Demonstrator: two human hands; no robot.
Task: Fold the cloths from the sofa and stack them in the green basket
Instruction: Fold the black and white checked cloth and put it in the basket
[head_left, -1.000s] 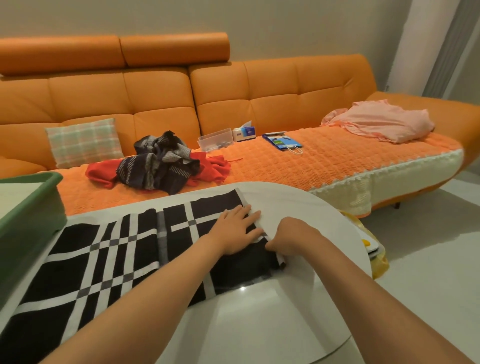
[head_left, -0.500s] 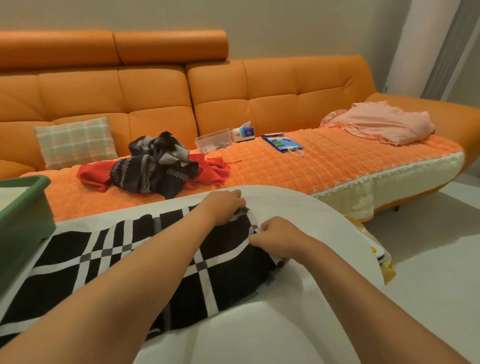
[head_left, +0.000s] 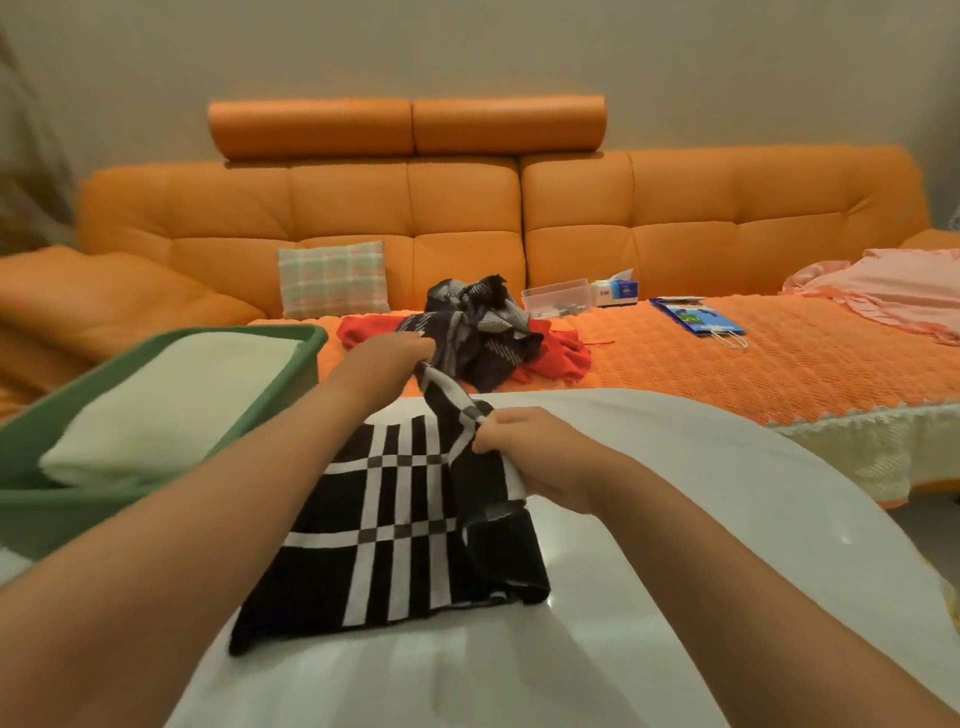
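Head view: both hands, left (head_left: 387, 358) and right (head_left: 524, 447), pinch the cloth (head_left: 405, 525) edge; soft, limp, best held by corners.

The green basket (head_left: 62, 514) is cut off by the left edge, the pink cloth (head_left: 893, 291) by the right edge, and the left forearm (head_left: 208, 519) covers the left part of the black-and-white cloth (head_left: 405, 519). The red cloth (head_left: 561, 358) is mostly buried under the dark striped cloth (head_left: 483, 327), and the fingertips of the left hand (head_left: 384, 358) are lost in the corner it grips. The print on the tissue box (head_left: 615, 292) and the contents of the clear box (head_left: 556, 299) are too small to tell.
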